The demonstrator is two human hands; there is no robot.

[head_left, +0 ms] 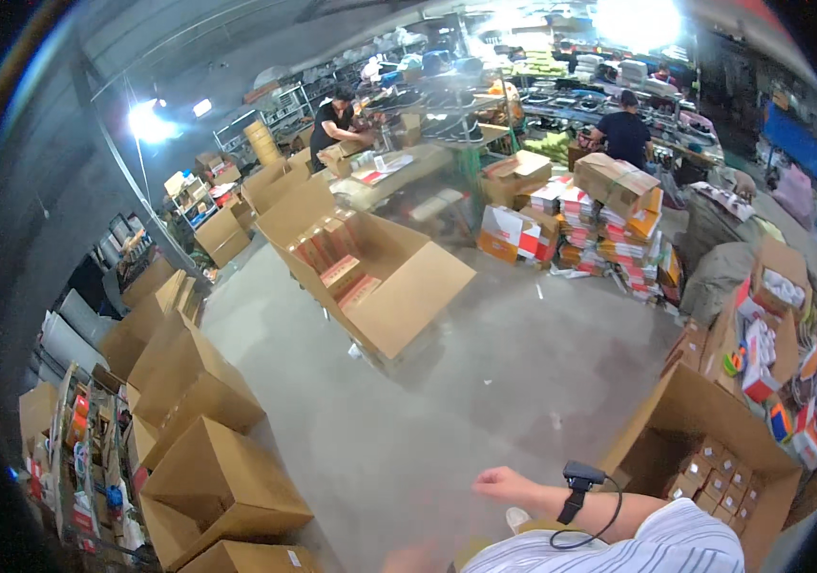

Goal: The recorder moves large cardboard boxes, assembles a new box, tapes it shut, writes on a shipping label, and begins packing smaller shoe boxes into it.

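Observation:
My right hand (500, 483) reaches across low in the picture, its fingers loosely curled together with nothing visible in them. A black strap with a small device (577, 487) and a cable is on that wrist, below a white striped sleeve (661, 540). My left hand (412, 558) is a motion-smeared patch at the lower edge, so its fingers cannot be made out. Neither hand touches a thing that shows. Closest to my right arm stands an open carton (652, 420) with several small brown boxes (714, 482) packed inside.
Ahead, a large open carton (423, 291) holds flat brown boxes (324, 244). Empty open cartons (208, 477) line the left side. Stacked packages (585, 224) stand farther back at right. Two people (332, 129) work at tables behind. Mixed goods fill boxes (762, 325) at right.

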